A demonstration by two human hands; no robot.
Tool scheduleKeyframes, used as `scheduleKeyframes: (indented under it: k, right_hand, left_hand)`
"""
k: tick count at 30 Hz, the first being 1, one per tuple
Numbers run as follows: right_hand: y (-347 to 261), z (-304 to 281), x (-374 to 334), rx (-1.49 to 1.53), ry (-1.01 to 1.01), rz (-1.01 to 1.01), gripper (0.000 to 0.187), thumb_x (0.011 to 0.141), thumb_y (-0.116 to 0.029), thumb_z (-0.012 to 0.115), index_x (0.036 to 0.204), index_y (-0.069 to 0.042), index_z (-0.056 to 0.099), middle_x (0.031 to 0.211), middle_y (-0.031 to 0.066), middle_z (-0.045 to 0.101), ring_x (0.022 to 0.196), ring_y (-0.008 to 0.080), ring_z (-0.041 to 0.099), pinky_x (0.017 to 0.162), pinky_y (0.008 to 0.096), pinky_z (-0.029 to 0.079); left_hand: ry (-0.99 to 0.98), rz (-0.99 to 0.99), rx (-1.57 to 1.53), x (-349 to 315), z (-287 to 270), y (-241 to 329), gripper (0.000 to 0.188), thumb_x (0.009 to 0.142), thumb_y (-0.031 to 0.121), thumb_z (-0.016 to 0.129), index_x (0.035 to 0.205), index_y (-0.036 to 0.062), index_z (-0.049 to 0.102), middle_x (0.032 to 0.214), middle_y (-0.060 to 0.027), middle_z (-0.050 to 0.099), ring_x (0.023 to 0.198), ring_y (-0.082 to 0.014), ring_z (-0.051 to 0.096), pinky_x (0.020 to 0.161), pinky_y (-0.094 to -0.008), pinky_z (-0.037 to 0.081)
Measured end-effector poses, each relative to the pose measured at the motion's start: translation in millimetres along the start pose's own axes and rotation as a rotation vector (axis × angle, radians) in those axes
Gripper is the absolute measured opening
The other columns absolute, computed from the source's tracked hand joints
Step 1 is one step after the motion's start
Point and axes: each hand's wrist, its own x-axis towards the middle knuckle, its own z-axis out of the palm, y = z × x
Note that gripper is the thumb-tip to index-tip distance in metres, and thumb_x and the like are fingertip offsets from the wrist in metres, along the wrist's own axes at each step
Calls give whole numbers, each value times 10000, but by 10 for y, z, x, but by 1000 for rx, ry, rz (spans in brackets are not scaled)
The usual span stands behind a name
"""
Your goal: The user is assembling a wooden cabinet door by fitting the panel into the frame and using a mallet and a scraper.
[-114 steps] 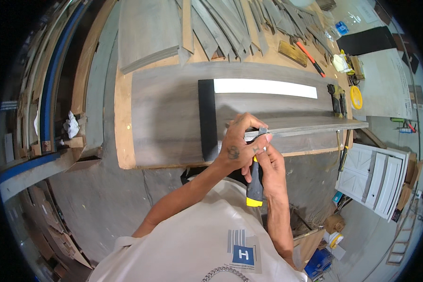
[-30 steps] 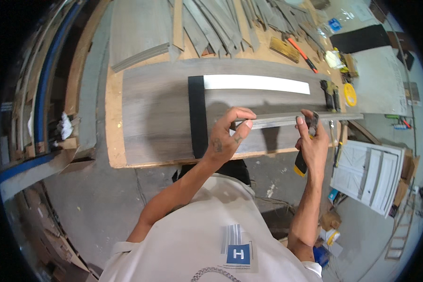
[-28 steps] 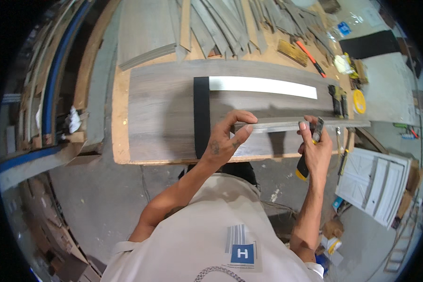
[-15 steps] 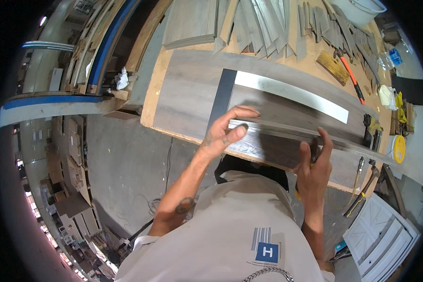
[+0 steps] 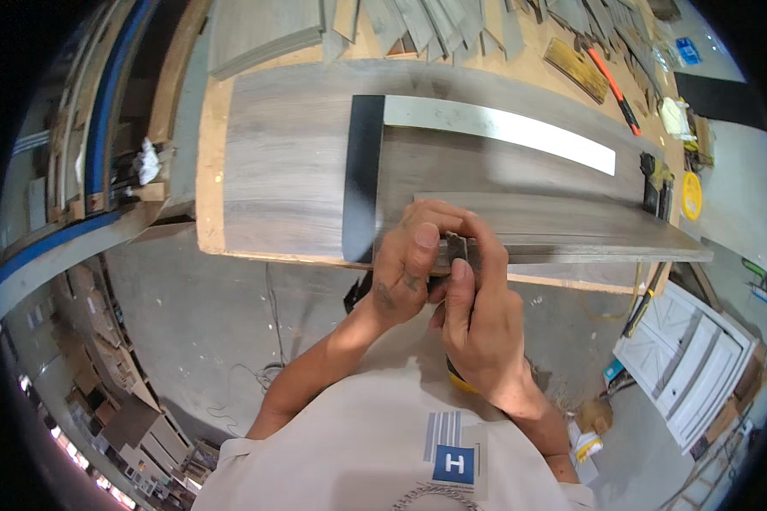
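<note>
My left hand [image 5: 406, 266] and my right hand [image 5: 484, 319] are together at the bench's front edge, over the left end of a long grey-brown plank [image 5: 562, 223]. Both are closed, with thumbs up and fingers curled. A small dark piece [image 5: 457, 248] shows between them, gripped by the right thumb and fingers; its kind is unclear. Whatever the left fingers hold is hidden. Beyond the plank, a large square lies flat on a wide wood-grain board [image 5: 281, 162], its black stock [image 5: 364, 179] left of my hands and its silver blade [image 5: 503, 132] running right.
Stacked grey boards [image 5: 268, 34] and several loose strips [image 5: 418, 30] cover the bench's far side. A hammer with an orange-black handle [image 5: 614, 89] lies by a stained wooden block [image 5: 576, 70]. A black clamp-like tool [image 5: 653, 183] stands near the plank's right end, which overhangs the bench.
My right hand has moved left along the plank to meet my left hand, and its fingers have closed. The plank now lies nearer the front edge. The whole view has shifted.
</note>
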Motion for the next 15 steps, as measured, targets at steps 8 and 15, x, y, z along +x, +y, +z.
scheduleKeyframes:
  k: [8, 15]
  right_hand:
    - [-202, 174, -10, -70, 201, 156, 385, 1017, -113, 455, 1381, -4, 398, 766, 205, 659, 601, 337, 692, 536, 377, 532]
    - [-209, 173, -37, 67, 251, 260, 358, 1017, -109, 463, 1370, -52, 457, 773, 126, 685, 622, 160, 681, 543, 304, 532]
  left_hand:
    - [127, 64, -57, 39, 51, -42, 444, 1050, 292, 322, 928, 10, 643, 940, -127, 665, 833, -252, 583, 842, -384, 394]
    - [125, 113, -20, 41, 58, -24, 420, 1049, 272, 333, 922, 11, 637, 937, -125, 664, 838, -253, 581, 843, -391, 393]
